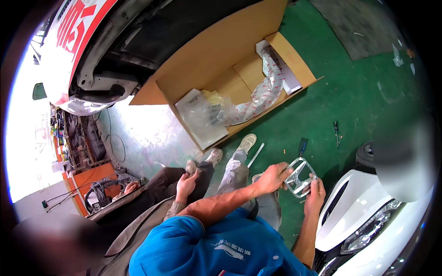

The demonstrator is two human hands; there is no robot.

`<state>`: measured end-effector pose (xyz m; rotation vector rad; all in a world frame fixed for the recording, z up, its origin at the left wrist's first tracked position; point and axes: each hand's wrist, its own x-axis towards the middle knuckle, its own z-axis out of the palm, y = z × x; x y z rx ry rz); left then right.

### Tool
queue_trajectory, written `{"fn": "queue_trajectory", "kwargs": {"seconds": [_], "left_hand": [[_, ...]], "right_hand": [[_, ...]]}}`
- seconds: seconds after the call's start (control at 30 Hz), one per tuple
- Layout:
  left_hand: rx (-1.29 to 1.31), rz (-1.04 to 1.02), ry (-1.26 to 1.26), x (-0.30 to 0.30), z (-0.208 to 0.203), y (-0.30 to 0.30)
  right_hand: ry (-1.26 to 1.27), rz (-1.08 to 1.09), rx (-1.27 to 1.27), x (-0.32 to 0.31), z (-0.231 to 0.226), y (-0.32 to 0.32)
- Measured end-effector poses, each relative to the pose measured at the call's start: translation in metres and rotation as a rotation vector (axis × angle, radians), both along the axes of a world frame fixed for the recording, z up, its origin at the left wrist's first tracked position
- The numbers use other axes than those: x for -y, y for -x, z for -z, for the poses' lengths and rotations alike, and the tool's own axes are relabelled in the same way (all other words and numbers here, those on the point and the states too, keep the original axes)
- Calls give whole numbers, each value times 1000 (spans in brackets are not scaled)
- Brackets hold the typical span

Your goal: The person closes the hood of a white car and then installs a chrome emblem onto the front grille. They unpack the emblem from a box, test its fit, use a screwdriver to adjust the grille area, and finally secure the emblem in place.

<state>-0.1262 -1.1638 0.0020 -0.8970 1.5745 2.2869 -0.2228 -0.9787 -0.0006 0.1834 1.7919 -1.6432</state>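
Note:
In front of my blue shirt, both hands hold a chrome car emblem (300, 177), a rounded frame with bars across it. My left hand (272, 178) grips its left edge, with the fingers closed against the rim. On the opposite side, my right hand (315, 197) pinches the lower right edge between thumb and fingers. The emblem is tilted above the green floor. Just beyond it lies a tool with dark blue handles (302, 145), possibly pliers. Farther right on the floor is a screwdriver (336, 134).
A large open cardboard box (207, 50) holds a curved part in printed plastic wrap (271, 85). A white car front (363, 202) stands at right, another car with exposed underparts (108, 83) at upper left. A co-worker's hand (186, 185) is beside my left arm. A white strip (256, 155) lies near my shoes.

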Motion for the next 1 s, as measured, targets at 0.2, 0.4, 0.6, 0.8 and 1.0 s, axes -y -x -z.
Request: {"fn": "queue_trajectory", "kwargs": {"seconds": [0.2,0.4,0.6,0.8,1.0], "left_hand": [[-21,-119,-27,39,3,-6],[13,-202,-91,74,12,-14],[-6,-239,-126,80,23,-14],[34,-169,-144,81,36,-17],[-96,-62,-34,88,7,14]], "right_hand": [[121,-20,145,38,-7,-12],[151,-72,160,79,-11,-17],[8,19,98,93,-1,-22],[-126,155,47,97,-8,-25],[-237,167,-8,97,-41,-18]]}}
